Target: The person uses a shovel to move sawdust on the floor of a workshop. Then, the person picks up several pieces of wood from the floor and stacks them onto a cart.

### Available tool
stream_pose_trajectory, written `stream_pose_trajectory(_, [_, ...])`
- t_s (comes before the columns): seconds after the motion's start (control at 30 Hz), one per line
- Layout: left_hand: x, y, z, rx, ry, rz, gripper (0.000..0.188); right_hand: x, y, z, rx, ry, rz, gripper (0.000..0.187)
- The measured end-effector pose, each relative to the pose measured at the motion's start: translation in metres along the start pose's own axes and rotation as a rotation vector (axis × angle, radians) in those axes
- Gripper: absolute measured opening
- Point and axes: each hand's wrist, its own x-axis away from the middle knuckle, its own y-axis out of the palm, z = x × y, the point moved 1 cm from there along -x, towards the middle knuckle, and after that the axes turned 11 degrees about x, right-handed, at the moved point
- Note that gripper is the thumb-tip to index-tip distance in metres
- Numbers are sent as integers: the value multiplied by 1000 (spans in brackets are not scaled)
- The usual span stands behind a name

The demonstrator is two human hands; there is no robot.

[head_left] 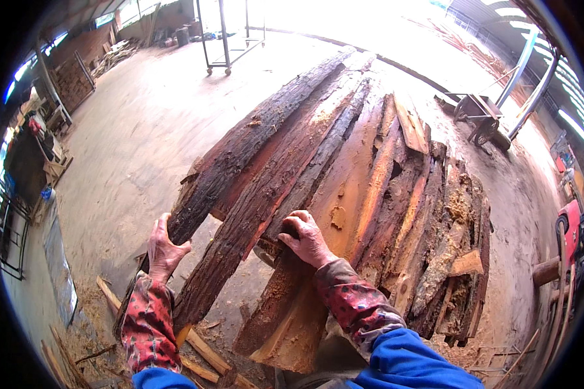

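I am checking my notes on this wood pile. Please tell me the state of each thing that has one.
left hand: gripping the leftmost bark slab
right hand: fingers curled over a slab end
slab pile: stacked lengthwise, ends uneven
wheeled metal frame: upright, bare
handcart: parked on floor

One head-worn fisheye view looks steeply down from close above the left grip (164, 249) and right grip (307, 238), facing forward over the slab pile (344, 188).

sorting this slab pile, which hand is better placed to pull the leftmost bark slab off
Left. The left hand already grips the leftmost bark slab near its end; the right hand rests on a middle slab.
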Motion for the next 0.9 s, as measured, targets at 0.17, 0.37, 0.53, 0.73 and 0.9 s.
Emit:
stream_pose_trajectory(0.17, [-29,35,7,40,-29,-33,70,2,-1,3,10,22,7,37])
stream_pose_trajectory(0.37, [-65,58,4,63,12,-1,71,1,1,1,-11,39,18,38])
stream_pose_trajectory(0.53, [-101,71,18,76,-96,-77,72,3,-2,6,-34,54,23,37])
stream_pose_trajectory(0.73, [-126,90,7,14,-65,-69,76,1,-7,6,-25,82,-3,36])
stream_pose_trajectory(0.9, [-128,78,-20,53,44,-70,65,-9,2,-14,23,10,3,30])
